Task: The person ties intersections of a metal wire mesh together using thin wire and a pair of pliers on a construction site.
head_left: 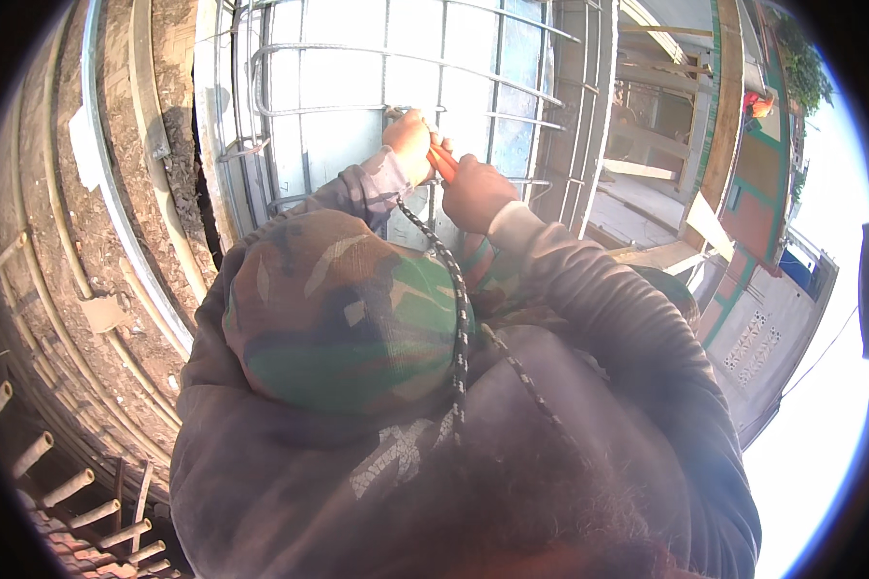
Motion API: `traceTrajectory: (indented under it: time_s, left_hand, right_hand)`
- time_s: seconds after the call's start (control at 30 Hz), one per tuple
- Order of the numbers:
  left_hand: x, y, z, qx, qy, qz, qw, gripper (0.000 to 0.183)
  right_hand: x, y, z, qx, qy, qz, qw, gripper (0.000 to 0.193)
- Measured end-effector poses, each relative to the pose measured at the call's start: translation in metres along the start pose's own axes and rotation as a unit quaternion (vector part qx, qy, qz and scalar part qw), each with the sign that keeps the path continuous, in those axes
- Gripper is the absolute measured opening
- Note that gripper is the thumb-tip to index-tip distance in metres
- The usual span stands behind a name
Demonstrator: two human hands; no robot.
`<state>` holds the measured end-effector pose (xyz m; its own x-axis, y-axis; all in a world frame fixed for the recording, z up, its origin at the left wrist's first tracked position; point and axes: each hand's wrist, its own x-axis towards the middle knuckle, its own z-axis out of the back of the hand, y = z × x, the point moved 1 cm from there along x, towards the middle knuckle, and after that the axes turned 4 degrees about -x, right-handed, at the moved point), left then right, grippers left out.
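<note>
My right hand [478,193] is wrapped round the orange handles [442,162] of a hand tool that looks like pliers or pincers. Its jaws are hidden between my two hands. Close beside it on the left, my left hand [407,145] is closed at a steel rebar mesh [346,110]. Whatever lies in those left fingers is too small to make out. Pale, sunlit panels [348,154] show behind the bars. Below my hands hangs a black-and-white drawstring cord [444,251] from my dark brown top.
Camouflage cloth [348,318] fills the middle. Rebar [570,106] runs upright inside the formwork edge [603,87] at the right. Bamboo poles and timber lengths [150,106] lie over rough ground at the left. Beyond the right side are wooden framing [724,125] and a distant person in orange [761,104].
</note>
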<state>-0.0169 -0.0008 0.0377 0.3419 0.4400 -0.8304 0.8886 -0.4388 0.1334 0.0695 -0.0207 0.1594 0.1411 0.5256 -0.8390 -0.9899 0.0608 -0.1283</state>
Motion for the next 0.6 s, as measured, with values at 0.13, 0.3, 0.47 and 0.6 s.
traceTrajectory:
  time_s: [0.13,0.3,0.47,0.6]
  left_hand:
    - [-0.013,-0.004,-0.002,0.104,-0.030,-0.022,0.994,0.025]
    - [-0.042,-0.020,0.031,0.323,0.009,-0.038,0.946,0.030]
    - [-0.069,-0.046,0.081,0.458,0.034,-0.102,0.882,0.037]
    - [-0.090,-0.048,0.120,0.646,-0.068,-0.273,0.710,0.035]
  right_hand:
    - [0.003,-0.009,-0.017,0.040,0.046,0.118,0.991,0.044]
    - [-0.022,-0.016,-0.048,0.140,-0.057,0.088,0.985,0.059]
    - [-0.004,-0.025,-0.052,0.279,0.130,0.110,0.945,0.082]
    - [0.018,-0.020,-0.057,0.285,0.054,0.129,0.948,0.072]
